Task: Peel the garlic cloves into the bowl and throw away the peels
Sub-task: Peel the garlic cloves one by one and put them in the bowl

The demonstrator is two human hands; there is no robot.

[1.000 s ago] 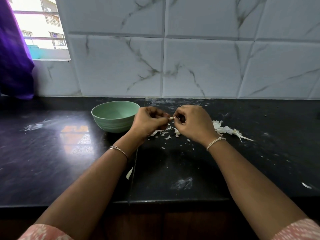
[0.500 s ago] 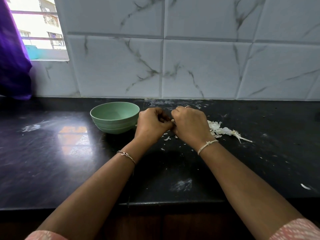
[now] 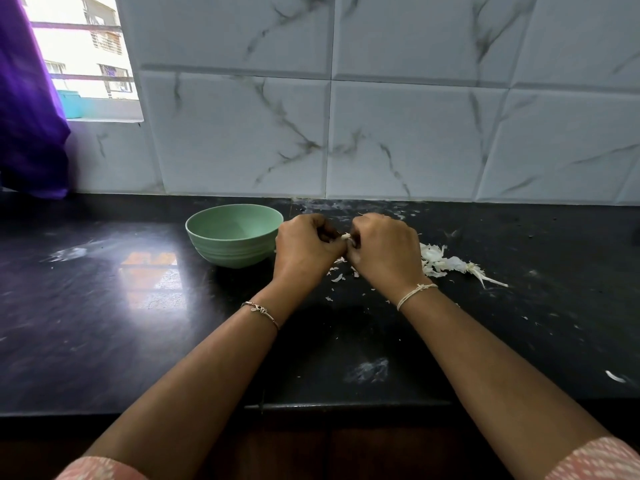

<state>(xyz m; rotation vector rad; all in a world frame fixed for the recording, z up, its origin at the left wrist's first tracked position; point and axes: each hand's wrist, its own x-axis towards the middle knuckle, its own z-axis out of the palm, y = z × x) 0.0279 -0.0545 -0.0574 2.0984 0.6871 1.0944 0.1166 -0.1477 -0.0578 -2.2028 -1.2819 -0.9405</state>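
My left hand (image 3: 306, 249) and my right hand (image 3: 386, 249) are close together above the black counter (image 3: 138, 323), fingers curled. Between them they pinch a small garlic clove (image 3: 345, 236), of which only a pale tip shows. A light green bowl (image 3: 234, 235) stands just left of my left hand; its visible inside looks bare. A heap of white garlic peels (image 3: 440, 259) lies right of my right hand, and small peel flakes (image 3: 337, 277) are scattered under both hands.
A marble-tiled wall (image 3: 381, 133) rises behind the counter. A window and a purple curtain (image 3: 27, 116) are at far left. One stray peel (image 3: 614, 376) lies near the front right edge. The counter's front edge runs under my forearms.
Both hands have stayed pressed together on the clove, shifting only slightly. The clove's tip shows between them again after being mostly hidden half a second ago.
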